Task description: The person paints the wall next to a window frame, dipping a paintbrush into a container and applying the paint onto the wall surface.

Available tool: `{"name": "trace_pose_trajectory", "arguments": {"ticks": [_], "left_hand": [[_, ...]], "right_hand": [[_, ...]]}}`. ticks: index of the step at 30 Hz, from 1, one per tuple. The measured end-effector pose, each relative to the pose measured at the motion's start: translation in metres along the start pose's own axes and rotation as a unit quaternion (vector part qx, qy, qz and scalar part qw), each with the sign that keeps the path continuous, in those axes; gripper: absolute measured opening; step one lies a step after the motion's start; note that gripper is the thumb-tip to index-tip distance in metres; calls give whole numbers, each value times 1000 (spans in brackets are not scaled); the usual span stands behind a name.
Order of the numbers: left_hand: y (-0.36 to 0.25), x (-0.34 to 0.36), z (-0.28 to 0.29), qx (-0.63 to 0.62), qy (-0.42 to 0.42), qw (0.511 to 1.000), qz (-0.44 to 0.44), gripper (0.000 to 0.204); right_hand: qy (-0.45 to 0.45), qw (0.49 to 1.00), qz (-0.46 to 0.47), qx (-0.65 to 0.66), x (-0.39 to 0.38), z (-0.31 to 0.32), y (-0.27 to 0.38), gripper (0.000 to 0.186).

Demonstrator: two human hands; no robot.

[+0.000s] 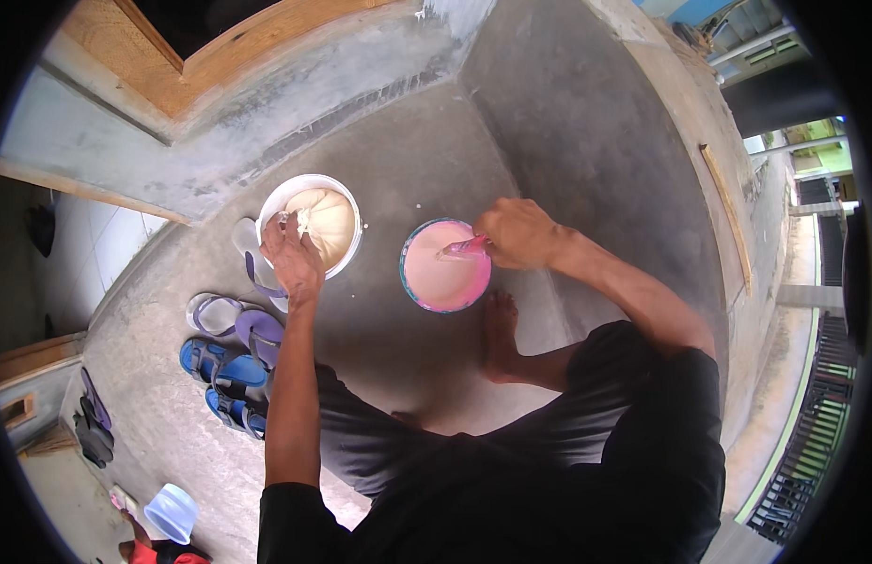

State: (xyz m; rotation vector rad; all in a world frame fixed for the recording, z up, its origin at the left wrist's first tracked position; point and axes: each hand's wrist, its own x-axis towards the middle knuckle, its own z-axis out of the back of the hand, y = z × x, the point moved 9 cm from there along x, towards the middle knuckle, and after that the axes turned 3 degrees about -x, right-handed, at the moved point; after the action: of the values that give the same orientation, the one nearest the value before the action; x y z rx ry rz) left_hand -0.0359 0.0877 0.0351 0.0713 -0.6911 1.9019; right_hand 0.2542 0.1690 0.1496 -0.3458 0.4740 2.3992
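A white bucket point(328, 249) holds a cream, bulging bundle point(325, 216) with a crumpled pale top. My left hand point(290, 258) rests over the bucket's left side, fingers bent onto that crumpled top; I cannot make out whether it is plastic or cloth. To the right, a pink container point(459, 299) with a teal rim holds a smooth pale pinkish mixture point(436, 273). My right hand point(516, 230) grips a pink tool point(471, 244), its flat end in the mixture.
Several sandals point(259, 329) lie left of the buckets on the concrete floor point(379, 367). My bare right foot point(502, 343) is below the pink container. A step wall point(398, 56) rises behind. At bottom left, another person in red point(187, 555) is by a pale blue bucket point(172, 512).
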Motion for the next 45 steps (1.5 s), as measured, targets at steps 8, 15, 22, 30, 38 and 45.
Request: {"name": "trace_pose_trajectory", "arguments": {"ticks": [8,15,22,30,38,45], "left_hand": [[-4,3,7,-3,-7,1000,-7,41],[-2,3,3,7,-4,1000,-11,43],[0,0,5,12,3,1000,-4,41],[-2,2,4,3,-3,1000,-15,40],[-8,2,8,-6,-4,1000,-16,40],[-4,2,4,6,14,1000,-4,40]], "right_hand": [[-12,1000,-16,-6,35,-119,11,30],[-32,997,-65,30,55,-170,-7,32],[-74,996,-47,6,35,-138,4,22],[-71,994,-79,6,0,-82,8,15],[-98,982,-155,31,-20,-70,1,15],[-139,970,-201,3,-21,-73,-14,20]]}}
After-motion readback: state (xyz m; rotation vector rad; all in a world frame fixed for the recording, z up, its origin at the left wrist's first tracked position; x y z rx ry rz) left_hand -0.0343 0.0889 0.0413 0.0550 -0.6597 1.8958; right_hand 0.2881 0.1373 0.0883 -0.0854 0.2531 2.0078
